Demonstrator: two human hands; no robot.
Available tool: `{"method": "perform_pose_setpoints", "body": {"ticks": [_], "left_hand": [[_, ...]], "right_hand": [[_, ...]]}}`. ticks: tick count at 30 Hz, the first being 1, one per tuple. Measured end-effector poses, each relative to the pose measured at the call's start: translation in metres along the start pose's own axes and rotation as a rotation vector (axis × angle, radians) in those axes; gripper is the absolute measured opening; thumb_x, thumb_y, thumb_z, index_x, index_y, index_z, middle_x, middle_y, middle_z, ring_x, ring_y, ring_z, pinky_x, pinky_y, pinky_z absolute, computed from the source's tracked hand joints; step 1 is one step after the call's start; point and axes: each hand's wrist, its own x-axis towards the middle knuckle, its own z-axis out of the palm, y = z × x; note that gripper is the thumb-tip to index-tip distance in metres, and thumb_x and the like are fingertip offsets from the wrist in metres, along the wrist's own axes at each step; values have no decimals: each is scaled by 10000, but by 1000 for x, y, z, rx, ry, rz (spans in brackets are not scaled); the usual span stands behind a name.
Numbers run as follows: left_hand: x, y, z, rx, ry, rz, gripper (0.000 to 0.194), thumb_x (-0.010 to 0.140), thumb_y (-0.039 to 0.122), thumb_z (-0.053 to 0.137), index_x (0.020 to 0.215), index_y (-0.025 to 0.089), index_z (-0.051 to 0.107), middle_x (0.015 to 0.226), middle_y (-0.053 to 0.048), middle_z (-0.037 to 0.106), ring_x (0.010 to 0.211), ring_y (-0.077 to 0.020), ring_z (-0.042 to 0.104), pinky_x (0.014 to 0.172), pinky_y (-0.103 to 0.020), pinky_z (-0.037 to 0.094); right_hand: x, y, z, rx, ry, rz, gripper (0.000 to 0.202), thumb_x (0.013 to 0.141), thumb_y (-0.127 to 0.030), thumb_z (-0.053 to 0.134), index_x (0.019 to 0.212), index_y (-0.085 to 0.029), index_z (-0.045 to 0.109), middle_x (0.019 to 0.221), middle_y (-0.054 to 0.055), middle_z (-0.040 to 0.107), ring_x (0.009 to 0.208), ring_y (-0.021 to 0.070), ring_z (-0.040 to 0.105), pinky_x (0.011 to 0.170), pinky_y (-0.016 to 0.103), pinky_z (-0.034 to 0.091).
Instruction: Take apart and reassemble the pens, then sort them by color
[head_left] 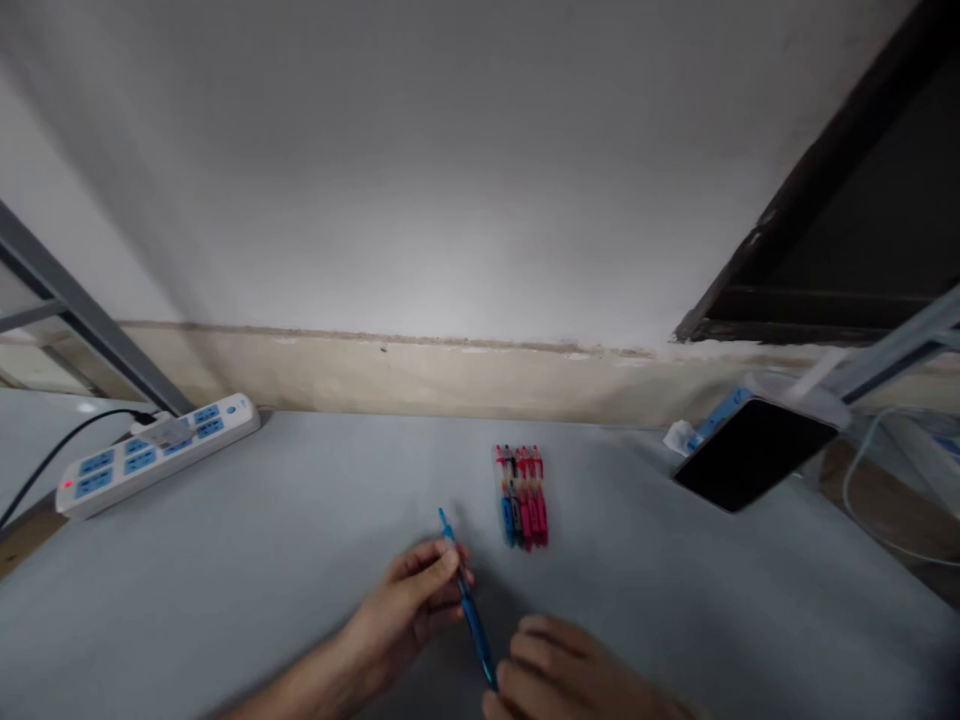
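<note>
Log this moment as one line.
left hand: holds blue pen | right hand: at pen's lower end | row of pens: on table

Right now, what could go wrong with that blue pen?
Left hand grips the blue pen nearer its far end, so it might pivot or slip if the right hand, close by its near end, nudges it. The row of pens lies nearby and could get knocked askew.

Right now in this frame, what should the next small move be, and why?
Probably settle the right hand's fingertips on the lower end of the blue pen. The left hand pinches the pen nearer its upper end, leaving the lower part sticking out, and the right fingers are right beside that end; blur hides whether they already touch it.
</note>
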Motion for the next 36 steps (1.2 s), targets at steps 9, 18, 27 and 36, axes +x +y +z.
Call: {"method": "perform_pose_setpoints", "body": {"ticks": [9,18,27,36], "left_hand": [[3,-4,-4,40,-117,178,268,680,349,883,858,169,793,860,-81,824,765,-129,732,716,-179,541],[0,-16,-8,131,17,246,284,622,390,902,782,181,794,788,-74,829,718,-156,736,644,-194,525],[0,-18,-9,153,38,267,295,623,400,899,785,181,784,790,-80,831,710,-165,737,648,-208,529],[0,-18,-12,163,66,290,314,621,405,896,785,165,776,790,-94,830,696,-181,739,621,-217,534]], "right_hand": [[-8,3,21,1407,-233,1532,602,845,-718,499,933,-134,617,526,-4,624,354,68,507,342,144,357],[-19,1,25,1035,-181,1443,508,821,-665,589,732,-169,657,530,-29,568,388,90,578,337,166,320],[-8,1,14,1167,-206,1516,534,773,-713,589,848,-185,578,576,-11,647,403,97,581,375,176,396],[-3,4,12,1234,-166,1557,608,644,-755,693,813,-218,465,573,-71,618,323,42,493,303,131,304]]}}
